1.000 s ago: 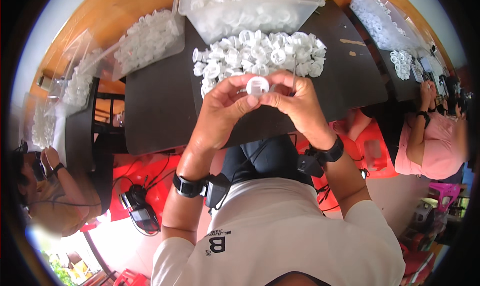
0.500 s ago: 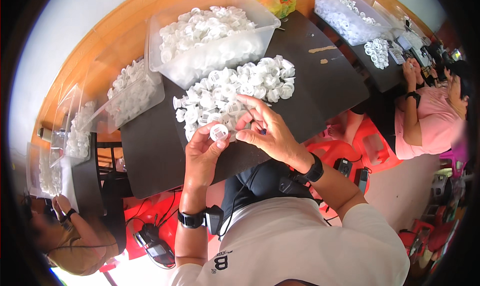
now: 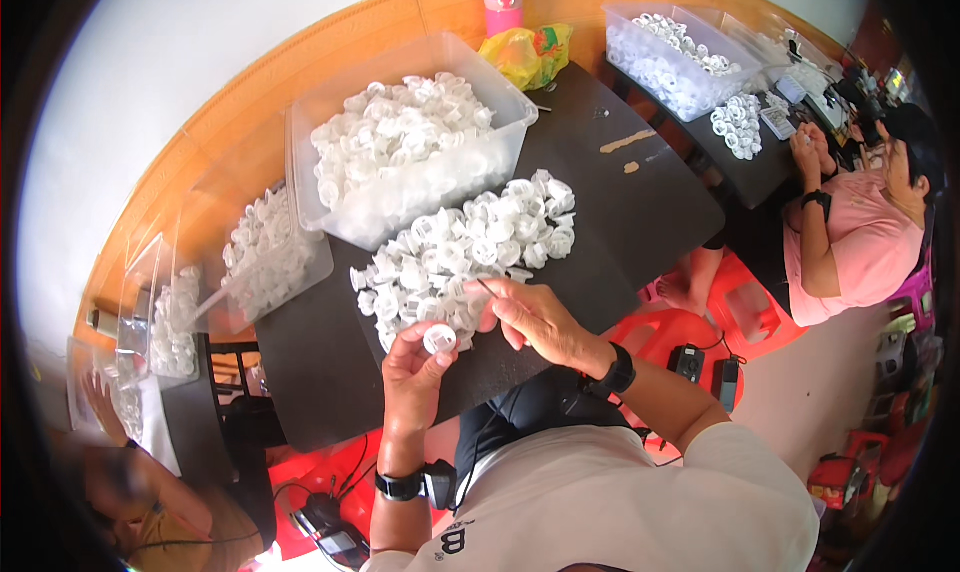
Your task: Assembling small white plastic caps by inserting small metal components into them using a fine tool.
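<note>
My left hand [image 3: 412, 387] pinches a small round white plastic part [image 3: 440, 339], its ringed face with a squarish opening turned up. Just right of it, my right hand [image 3: 540, 324] is closed around a thin dark stick-like tool [image 3: 487, 288], whose end pokes out past the fingers; most of it is hidden in the hand. The tool and the held part are apart. Directly beyond both hands lies a loose heap of similar white plastic parts [image 3: 470, 234] on the dark table [image 3: 650, 227].
A large clear bin [image 3: 415, 207] full of white parts stands behind the heap, and another bin [image 3: 290, 282] is at its left. A yellow bag [image 3: 525, 57] and pink bottle [image 3: 503, 10] sit at the back. Co-workers sit left and right [image 3: 860, 227]; red stools [image 3: 740, 292] stand nearby.
The view has tilted, so everything sits lower in it. My right hand has turned, and the thin tool now shows beyond its fingers. My left hand still holds the white part.
</note>
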